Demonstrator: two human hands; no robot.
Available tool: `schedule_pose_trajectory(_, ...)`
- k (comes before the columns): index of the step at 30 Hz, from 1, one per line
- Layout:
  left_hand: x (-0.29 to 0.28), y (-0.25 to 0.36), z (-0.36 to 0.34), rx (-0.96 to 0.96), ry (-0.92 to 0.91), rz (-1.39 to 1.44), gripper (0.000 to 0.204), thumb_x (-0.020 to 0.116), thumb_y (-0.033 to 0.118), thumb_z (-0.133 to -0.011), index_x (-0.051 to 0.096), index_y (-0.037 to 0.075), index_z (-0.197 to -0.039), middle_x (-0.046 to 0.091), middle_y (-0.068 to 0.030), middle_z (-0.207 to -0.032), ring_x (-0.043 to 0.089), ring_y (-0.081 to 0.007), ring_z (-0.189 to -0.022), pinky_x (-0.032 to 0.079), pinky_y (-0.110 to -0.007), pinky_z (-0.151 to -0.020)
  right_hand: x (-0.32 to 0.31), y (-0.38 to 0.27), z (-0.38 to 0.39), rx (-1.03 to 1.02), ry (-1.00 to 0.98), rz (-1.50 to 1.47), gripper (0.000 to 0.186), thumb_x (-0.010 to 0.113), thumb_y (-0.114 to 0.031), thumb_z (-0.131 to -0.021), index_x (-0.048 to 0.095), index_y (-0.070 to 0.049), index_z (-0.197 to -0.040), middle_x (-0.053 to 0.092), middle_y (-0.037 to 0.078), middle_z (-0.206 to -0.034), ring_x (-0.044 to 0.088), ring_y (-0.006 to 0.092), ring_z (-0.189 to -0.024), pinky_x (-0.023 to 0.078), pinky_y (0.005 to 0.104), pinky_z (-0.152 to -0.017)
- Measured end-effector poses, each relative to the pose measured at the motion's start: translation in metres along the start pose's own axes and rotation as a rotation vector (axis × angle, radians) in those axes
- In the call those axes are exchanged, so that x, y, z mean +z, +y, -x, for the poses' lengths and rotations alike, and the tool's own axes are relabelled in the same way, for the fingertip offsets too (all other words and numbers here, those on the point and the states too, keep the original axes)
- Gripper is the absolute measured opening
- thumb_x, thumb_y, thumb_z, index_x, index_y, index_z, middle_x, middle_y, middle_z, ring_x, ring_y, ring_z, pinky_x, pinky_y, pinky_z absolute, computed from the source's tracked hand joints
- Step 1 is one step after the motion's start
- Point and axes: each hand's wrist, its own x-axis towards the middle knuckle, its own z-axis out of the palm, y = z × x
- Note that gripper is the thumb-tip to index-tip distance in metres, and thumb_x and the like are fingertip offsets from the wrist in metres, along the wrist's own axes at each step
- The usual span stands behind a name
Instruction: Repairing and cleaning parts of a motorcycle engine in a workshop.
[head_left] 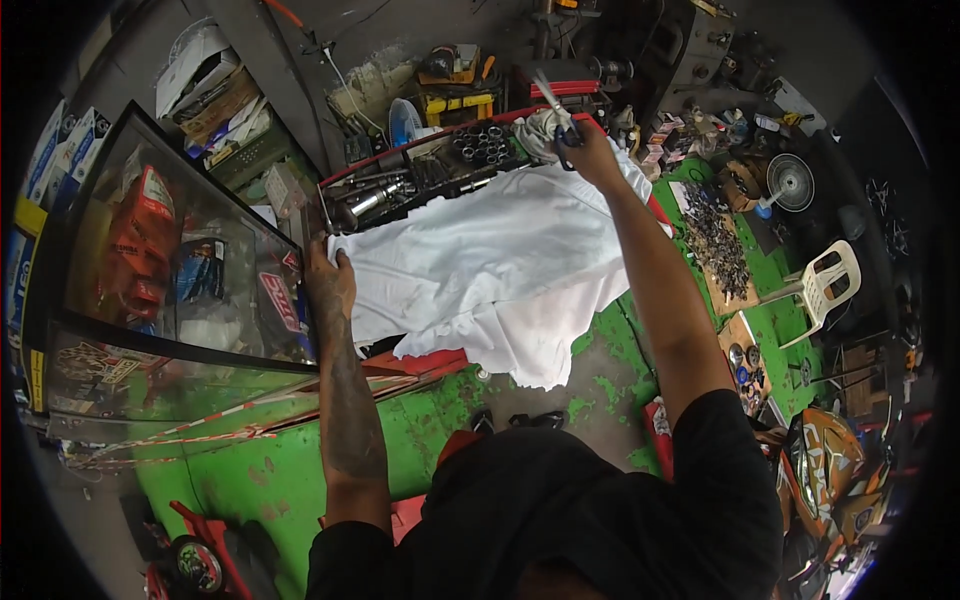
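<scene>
Over a red-edged workbench (437, 366), white cloth (490, 240) spread between two hands

Through the head camera I look down on the white cloth, which lies wrinkled across the workbench from the left end to the far right, its ragged near edge hanging over the front. My left hand (332, 280) is at the cloth's left corner, narrow, with the corner between thumb and fingers. My right hand (594, 158), at the far right, holds scissors (555, 104) by their dark handles, the silver blades pointing to the far side and slightly left; I cannot tell whether the blades are parted. A crumpled grey-white rag (540, 135) lies just left of that hand.

Beyond the cloth, sockets (482, 143) and other metal tools sit along the far side of the bench. A glass-fronted cabinet (180, 348) stands at the left, just beside my left forearm, with red and blue packages behind its pane. To the right, well apart from the cloth, I see a heap of small metal parts (715, 235) and a white plastic chair (830, 285) on the worn green floor (250, 470).
</scene>
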Motion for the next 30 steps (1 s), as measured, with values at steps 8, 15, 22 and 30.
schedule_pose_trajectory(8, -0.041, 0.057, 0.096, 0.601, -0.444, -0.143, 0.031, 0.073, 0.017, -0.082, 0.068, 0.011, -0.112, 0.061, -0.0060, -0.114, 0.057, -0.0266, -0.107, 0.041, -0.039, -0.098, -0.052, -0.115, 0.198, 0.393, -0.608, -0.226, 0.028, 0.068, -0.027, -0.093, 0.068, -0.002, -0.106, 0.069, 0.005, -0.082, 0.066, 0.0103, -0.071, 0.052, 0.0259, -0.065)
schedule_pose_trajectory(15, -0.025, 0.042, 0.079, 0.572, -0.491, 0.006, 0.011, 0.070, 0.015, -0.083, 0.067, 0.008, -0.091, 0.063, -0.0034, -0.099, 0.059, -0.0241, -0.097, 0.043, -0.039, -0.087, -0.001, -0.148, 0.311, 0.763, -0.978, -0.743, 0.062, 0.066, -0.057, -0.089, 0.058, -0.001, -0.116, 0.065, 0.008, -0.089, 0.067, 0.0142, -0.079, 0.054, 0.0261, -0.065)
schedule_pose_trajectory(22, -0.045, 0.041, 0.093, 0.711, -0.480, -0.158, 0.019, 0.073, 0.013, -0.079, 0.069, 0.011, -0.097, 0.060, -0.0013, -0.097, 0.057, -0.0219, -0.099, 0.044, -0.039, -0.087, 0.027, -0.167, 0.310, 0.702, -1.117, -0.693, 0.061, 0.055, -0.065, -0.092, 0.057, -0.004, -0.099, 0.063, 0.007, -0.089, 0.063, 0.0118, -0.080, 0.054, 0.0254, -0.066)
schedule_pose_trajectory(30, -0.045, 0.021, 0.082, 0.600, -0.377, 0.042, 0.013, 0.073, 0.010, -0.079, 0.073, 0.010, -0.092, 0.062, -0.0016, -0.088, 0.060, -0.0213, -0.084, 0.048, -0.036, -0.078, 0.040, -0.174, 0.325, 0.684, -1.163, -0.676, 0.067, 0.049, -0.072, -0.090, 0.057, -0.006, -0.097, 0.063, 0.005, -0.084, 0.063, 0.0126, -0.078, 0.051, 0.0266, -0.064)
